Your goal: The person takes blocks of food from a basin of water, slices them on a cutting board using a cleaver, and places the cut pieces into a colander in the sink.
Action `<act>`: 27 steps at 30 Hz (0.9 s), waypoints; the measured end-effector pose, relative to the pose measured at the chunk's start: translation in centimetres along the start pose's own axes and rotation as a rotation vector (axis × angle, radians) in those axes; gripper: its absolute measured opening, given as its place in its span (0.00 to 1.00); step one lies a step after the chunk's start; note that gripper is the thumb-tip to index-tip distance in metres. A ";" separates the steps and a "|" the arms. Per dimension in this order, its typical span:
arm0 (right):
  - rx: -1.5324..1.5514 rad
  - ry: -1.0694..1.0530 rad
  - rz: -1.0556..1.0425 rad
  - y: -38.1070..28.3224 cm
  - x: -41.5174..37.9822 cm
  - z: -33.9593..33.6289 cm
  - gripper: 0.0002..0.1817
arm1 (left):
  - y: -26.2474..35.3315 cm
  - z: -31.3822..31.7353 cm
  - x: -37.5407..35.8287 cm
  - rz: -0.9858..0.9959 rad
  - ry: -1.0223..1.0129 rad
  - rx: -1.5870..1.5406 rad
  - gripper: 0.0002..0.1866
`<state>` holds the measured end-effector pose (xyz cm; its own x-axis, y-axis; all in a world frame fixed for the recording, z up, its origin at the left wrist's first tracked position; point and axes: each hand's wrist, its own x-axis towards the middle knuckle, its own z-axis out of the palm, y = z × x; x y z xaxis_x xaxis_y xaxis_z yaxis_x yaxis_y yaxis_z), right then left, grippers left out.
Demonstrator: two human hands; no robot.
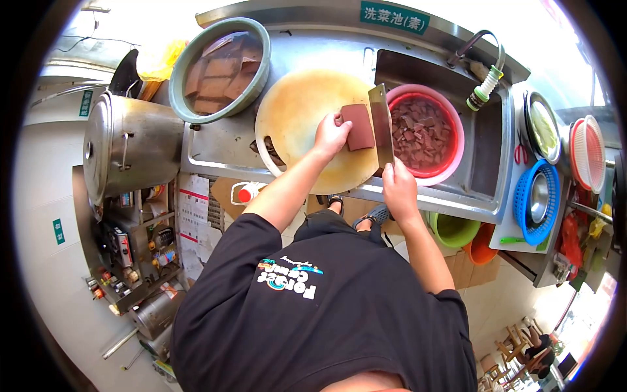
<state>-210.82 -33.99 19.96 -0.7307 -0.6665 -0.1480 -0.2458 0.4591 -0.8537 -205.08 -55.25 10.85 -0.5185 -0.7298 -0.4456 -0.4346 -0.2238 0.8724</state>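
My left hand [332, 134] rests on the round cutting board [300, 98], thumb and curled fingers gripping the left side of a reddish-brown block of blood curd [359, 127]. My right hand [400, 188] is closed round the handle of a cleaver [381, 124]. Its broad blade stands just right of the block, over the board's right edge. Beyond the blade, a pink basin [460, 124] in the sink holds many cut dark red pieces [421, 130] in red liquid. A grey-green basin [266, 72] at upper left contains several larger brown slabs [224, 67] in liquid.
The metal sink [483, 176] has a faucet [480, 39] at its back right. A large steel pot [147, 140] stands left. To the right are a blue basket [522, 199], red scissors [520, 153] and stacked colanders [589, 153]. A green basin [454, 230] sits below the counter.
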 end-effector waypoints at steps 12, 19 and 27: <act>-0.020 -0.091 -0.017 0.7 0.4 3.3 0.17 | -2.2 0.7 0.8 0.026 0.144 -0.063 0.26; 0.187 0.154 -0.049 0.6 -0.9 -1.2 0.11 | 4.5 5.3 -2.8 0.181 0.136 0.836 0.60; -0.396 0.023 -0.068 4.4 1.1 -4.3 0.17 | 3.4 0.3 -1.5 0.571 -0.175 1.221 0.49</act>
<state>-215.50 -30.18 18.15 -0.7174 -0.6918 -0.0823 -0.5173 0.6081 -0.6022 -206.03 -54.73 14.38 -0.8904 -0.4162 -0.1841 -0.4520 0.8561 0.2506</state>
